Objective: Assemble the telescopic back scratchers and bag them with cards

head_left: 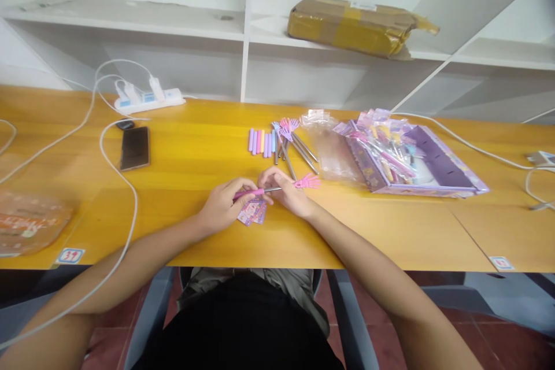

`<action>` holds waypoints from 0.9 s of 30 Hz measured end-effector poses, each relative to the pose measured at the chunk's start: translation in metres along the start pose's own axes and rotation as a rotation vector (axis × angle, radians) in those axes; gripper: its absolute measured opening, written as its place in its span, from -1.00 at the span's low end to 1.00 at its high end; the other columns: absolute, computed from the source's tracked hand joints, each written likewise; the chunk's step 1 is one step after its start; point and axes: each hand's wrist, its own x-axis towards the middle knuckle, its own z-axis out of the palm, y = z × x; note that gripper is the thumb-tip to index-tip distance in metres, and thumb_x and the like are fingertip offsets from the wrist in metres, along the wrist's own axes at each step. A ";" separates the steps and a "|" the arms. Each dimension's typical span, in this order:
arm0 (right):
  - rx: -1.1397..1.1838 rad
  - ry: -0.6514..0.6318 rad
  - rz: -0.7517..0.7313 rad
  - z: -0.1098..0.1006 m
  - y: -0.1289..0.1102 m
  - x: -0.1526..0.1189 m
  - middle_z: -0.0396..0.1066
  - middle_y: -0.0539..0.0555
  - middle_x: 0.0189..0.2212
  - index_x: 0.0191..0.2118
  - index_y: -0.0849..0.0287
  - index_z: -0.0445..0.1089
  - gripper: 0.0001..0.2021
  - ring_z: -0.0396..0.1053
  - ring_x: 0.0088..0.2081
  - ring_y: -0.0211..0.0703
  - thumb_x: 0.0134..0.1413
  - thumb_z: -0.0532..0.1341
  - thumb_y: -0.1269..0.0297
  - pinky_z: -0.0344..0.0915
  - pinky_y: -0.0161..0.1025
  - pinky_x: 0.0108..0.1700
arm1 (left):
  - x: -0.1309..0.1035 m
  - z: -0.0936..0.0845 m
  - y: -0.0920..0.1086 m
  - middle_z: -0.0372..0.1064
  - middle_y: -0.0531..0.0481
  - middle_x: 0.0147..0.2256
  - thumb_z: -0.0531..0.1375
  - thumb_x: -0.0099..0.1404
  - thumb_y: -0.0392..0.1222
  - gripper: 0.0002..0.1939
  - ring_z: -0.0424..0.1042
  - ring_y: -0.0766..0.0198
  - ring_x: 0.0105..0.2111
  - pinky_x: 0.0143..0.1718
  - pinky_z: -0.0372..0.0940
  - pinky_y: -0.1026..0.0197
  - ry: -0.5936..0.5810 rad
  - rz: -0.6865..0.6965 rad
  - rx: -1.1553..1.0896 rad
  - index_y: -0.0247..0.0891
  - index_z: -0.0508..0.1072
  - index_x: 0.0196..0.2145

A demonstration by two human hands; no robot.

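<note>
My left hand (223,205) is closed on the pink handle (249,193) of a stick whose metal rod points right. My right hand (288,191) is closed around that rod; a pink hand-shaped head (307,181) shows just past it. Small printed cards (252,213) lie on the table below the fingers. Beyond my hands several coloured handle pieces (261,143) stand side by side in a row. Right of them lies a pile of metal rods (304,149) with pink, purple and blue hand-shaped heads (286,127).
Clear plastic bags (333,153) lie beside a purple box (446,156) holding wrapped pieces. On the left are a phone (134,148), a power strip (151,101), white cables and an orange pouch (34,224). A taped parcel (351,23) rests on the shelf (173,20).
</note>
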 end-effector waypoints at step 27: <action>-0.595 0.183 -0.077 -0.033 -0.067 -0.042 0.43 0.03 -0.15 0.29 -0.02 0.28 -0.48 0.39 -0.26 -0.19 0.31 0.39 0.12 0.39 -0.20 -0.17 | 0.002 -0.063 0.033 0.62 -0.01 -0.14 0.04 0.63 0.03 -0.65 0.58 0.16 -0.17 -0.11 0.37 0.16 -0.195 -0.027 0.307 -0.14 0.58 -0.01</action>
